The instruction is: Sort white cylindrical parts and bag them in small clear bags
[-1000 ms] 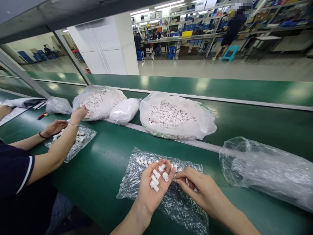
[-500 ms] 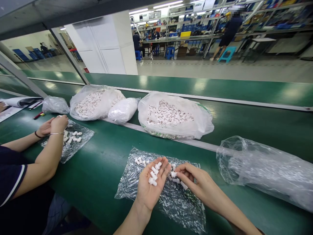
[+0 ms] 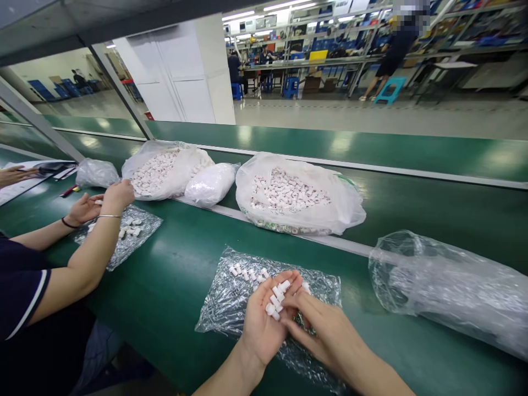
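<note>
My left hand [image 3: 266, 322] is cupped palm up, with several small white plastic fittings [image 3: 277, 297] lying in the palm. Over its edge from the right reaches my right hand [image 3: 322, 324]; the fingertips are close against the fittings, thumb and index finger apart, and no piece shows between them. Beneath both hands a sheet of clear bubble-wrap-like film [image 3: 223, 291] lies on the green work surface. More white fittings [image 3: 247, 273] stand in a loose row on the film, and my right hand partly hides others.
Two open bags of white pieces [image 3: 289, 190] [image 3: 154, 170] stand behind, with a closed white bag [image 3: 210, 184] between them. Rolled clear plastic bags [image 3: 449, 291] lie at right. A co-worker's hands [image 3: 117, 195] handle similar pieces over another film sheet [image 3: 144, 220] at left.
My right hand has moved left from the pieces on the film to my left palm. My left hand has shifted slightly right. The co-worker's hands have moved apart.
</note>
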Motion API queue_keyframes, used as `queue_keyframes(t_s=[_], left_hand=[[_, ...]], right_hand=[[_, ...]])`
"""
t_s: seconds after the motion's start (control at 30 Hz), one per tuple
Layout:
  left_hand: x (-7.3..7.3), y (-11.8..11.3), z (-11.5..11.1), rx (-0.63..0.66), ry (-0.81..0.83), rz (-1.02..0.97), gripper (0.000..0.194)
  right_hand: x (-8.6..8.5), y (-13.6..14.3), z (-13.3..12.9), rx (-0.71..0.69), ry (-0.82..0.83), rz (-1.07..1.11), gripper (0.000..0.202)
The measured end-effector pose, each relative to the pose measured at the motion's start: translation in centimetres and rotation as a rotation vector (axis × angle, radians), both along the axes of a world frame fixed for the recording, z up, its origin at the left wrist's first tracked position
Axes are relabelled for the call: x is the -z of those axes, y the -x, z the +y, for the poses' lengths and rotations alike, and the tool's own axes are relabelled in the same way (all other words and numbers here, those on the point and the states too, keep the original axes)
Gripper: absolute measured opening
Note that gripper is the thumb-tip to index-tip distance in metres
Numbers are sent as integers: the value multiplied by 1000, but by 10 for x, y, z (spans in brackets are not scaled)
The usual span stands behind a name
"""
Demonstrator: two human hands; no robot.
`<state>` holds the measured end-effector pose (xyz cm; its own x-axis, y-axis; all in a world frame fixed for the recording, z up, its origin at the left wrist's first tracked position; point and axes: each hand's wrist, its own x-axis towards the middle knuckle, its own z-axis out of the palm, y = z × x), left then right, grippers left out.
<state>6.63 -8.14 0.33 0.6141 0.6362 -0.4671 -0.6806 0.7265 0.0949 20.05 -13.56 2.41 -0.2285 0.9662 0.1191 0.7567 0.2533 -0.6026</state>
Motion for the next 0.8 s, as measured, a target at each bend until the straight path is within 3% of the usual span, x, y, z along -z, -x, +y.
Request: queue_keyframes(t_s=[0.17,0.3,0.43,0.57,0.67,0.8], left_hand=[[7,-7,-8,64,-36,2,40],[8,-4,-4,78,-16,-18,42],[1,7,8,-99,-21,4,37],[-5,13,15,-192,-15,15,41],[-6,12,13,-144,-21,-19,47],[-4,8,6,-30,-39,-75,54]], right_hand=[[10,16,-4,5,-69,-95,19],[-7,5,0,-5,48,66,16],[-16,-24,7,86,151,53,17],[1,-44,14,136,192,-144,14],[8,-44,15,158,143,-196,15],[3,-33,12,135,0,-140,16]])
